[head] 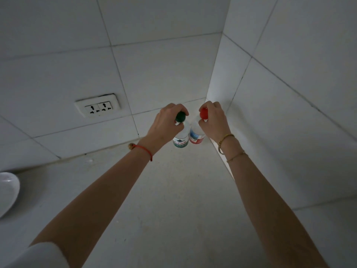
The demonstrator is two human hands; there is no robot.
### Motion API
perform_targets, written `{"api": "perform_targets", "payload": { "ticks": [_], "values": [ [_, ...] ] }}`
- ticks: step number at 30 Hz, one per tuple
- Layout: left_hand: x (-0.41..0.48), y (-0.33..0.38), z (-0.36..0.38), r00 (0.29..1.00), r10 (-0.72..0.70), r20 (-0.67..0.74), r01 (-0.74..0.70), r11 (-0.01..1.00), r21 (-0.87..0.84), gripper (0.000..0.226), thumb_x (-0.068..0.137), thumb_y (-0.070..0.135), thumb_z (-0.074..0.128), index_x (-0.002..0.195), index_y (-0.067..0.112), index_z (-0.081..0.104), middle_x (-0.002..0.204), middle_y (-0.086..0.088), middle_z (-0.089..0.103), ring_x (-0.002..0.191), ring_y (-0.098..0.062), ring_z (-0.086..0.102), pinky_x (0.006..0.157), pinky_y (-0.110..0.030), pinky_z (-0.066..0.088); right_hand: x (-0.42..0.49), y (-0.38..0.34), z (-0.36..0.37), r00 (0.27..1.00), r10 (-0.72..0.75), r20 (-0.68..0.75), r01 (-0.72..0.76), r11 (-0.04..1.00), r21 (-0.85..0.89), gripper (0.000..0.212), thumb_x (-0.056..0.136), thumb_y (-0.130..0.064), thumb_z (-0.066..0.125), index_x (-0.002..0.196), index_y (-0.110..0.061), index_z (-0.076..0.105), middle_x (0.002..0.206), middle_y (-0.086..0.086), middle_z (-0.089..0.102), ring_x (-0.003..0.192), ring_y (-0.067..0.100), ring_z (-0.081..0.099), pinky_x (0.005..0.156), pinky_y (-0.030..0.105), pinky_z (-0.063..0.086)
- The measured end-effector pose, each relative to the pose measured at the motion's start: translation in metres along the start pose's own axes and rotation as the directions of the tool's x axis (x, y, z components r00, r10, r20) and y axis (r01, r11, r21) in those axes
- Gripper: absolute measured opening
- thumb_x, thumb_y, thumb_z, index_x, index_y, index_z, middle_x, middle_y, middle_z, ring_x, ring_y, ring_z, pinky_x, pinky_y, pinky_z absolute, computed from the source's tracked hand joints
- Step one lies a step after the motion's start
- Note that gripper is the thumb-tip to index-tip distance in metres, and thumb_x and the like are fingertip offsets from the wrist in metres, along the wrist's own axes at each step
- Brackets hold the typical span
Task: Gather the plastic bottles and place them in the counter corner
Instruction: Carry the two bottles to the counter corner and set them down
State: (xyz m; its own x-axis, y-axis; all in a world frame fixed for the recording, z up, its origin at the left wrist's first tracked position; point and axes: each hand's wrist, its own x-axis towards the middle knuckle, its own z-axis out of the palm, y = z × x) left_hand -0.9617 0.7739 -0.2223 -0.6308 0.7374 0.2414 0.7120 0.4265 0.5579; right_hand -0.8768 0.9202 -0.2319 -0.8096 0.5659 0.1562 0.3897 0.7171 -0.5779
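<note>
Head view, looking down into the far corner of the kitchen: the fingers (178, 109) of the left hand (166, 122) are curled over the green cap (180, 117) of a clear plastic bottle, thumb below the cap at the neck, so the grip is closed on the top of the green-capped bottle (181, 141). The right hand (214, 120) does the same on its neighbour, fingertips pinched round the red cap (203, 113) of the red-labelled bottle (197, 137). The two bottles stand upright, side by side and seemingly touching, the green one on the left and the red one on the right, tucked into the far right corner of the pale counter (173, 200) where the two tiled walls (154, 64) meet. Whether their bases rest fully on the counter I cannot tell, as the labels hide them.

A red string bracelet (144, 149) sits on the left wrist, and a gold bangle (225, 141) and a thin chain on the right. Both bare forearms reach in from the near edge, a white sleeve (38, 256) at the near left. On the far wall to the left is a double wall socket (98, 108), and a white bowl (7, 192) sits at the left edge of the counter.
</note>
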Motion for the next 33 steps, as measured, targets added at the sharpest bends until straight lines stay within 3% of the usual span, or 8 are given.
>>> {"api": "perform_targets", "payload": {
  "ticks": [3,6,12,18,23,28,33],
  "values": [
    [0.022,-0.005,0.012,1.000,-0.006,0.008,0.006,1.000,-0.004,0.034,0.076,0.000,0.065,0.104,0.018,0.061,0.097,-0.002,0.060,0.081,-0.016,0.054,0.070,-0.020,0.042,0.021,0.007,0.002,1.000,0.003,0.012,-0.002,1.000,-0.023,0.039,0.081,-0.004,0.062,0.117,-0.011,0.048,0.123,0.013,0.047,0.104,0.029,0.055,0.092,0.032,0.049],
    [0.043,-0.010,0.026,1.000,-0.010,0.021,0.009,1.000,0.022,0.033,0.077,-0.001,0.065,0.105,0.016,0.061,0.100,-0.005,0.061,0.084,-0.015,0.053,0.068,-0.014,0.035,0.040,0.013,0.005,0.999,0.000,0.034,0.002,0.998,-0.061,0.041,0.083,-0.004,0.062,0.120,-0.009,0.046,0.125,0.014,0.045,0.106,0.030,0.054,0.094,0.034,0.048],
    [0.073,-0.019,0.043,0.999,-0.025,0.038,0.024,0.999,0.043,0.032,0.078,-0.003,0.064,0.105,0.015,0.062,0.102,-0.007,0.062,0.089,-0.019,0.057,0.075,-0.021,0.039,0.075,0.022,0.015,0.998,-0.020,0.058,0.026,0.994,-0.108,0.041,0.083,-0.004,0.062,0.121,-0.009,0.046,0.124,0.016,0.045,0.106,0.030,0.054,0.095,0.035,0.049],
    [0.096,-0.025,0.055,0.996,-0.044,0.072,0.040,0.997,0.063,0.032,0.081,-0.005,0.061,0.107,0.013,0.061,0.105,-0.007,0.061,0.090,-0.018,0.056,0.079,-0.021,0.039,0.095,0.035,0.031,0.999,-0.031,0.036,0.036,0.989,-0.145,0.037,0.081,0.002,0.062,0.114,-0.009,0.048,0.116,0.014,0.047,0.096,0.027,0.055,0.081,0.026,0.045],
    [0.111,-0.028,0.061,0.997,-0.059,0.054,0.055,0.996,0.070,0.032,0.081,-0.006,0.059,0.106,0.013,0.062,0.103,-0.006,0.062,0.090,-0.017,0.055,0.079,-0.019,0.038,0.104,0.042,0.034,0.999,-0.022,0.023,0.026,0.986,-0.166,0.036,0.081,0.003,0.061,0.113,-0.008,0.048,0.116,0.015,0.047,0.095,0.028,0.056,0.084,0.033,0.052],
    [0.121,-0.034,0.060,0.997,-0.073,0.026,0.072,0.996,0.054,0.031,0.079,-0.007,0.059,0.103,0.012,0.063,0.108,-0.007,0.064,0.099,-0.022,0.059,0.087,-0.029,0.048,0.107,0.040,0.030,1.000,0.002,-0.023,-0.006,0.983,-0.186,0.033,0.082,0.002,0.059,0.113,-0.005,0.049,0.121,0.018,0.046,0.098,0.032,0.058,0.084,0.033,0.051],
    [0.122,-0.036,0.062,0.998,-0.068,0.012,0.067,0.997,0.049,0.030,0.080,-0.006,0.060,0.104,0.012,0.063,0.108,-0.007,0.064,0.099,-0.023,0.059,0.088,-0.029,0.049,0.106,0.033,0.032,0.999,0.023,-0.045,-0.032,0.977,-0.210,0.031,0.083,0.002,0.059,0.112,-0.003,0.049,0.121,0.020,0.047,0.098,0.034,0.060,0.086,0.036,0.053]
  ]
}}
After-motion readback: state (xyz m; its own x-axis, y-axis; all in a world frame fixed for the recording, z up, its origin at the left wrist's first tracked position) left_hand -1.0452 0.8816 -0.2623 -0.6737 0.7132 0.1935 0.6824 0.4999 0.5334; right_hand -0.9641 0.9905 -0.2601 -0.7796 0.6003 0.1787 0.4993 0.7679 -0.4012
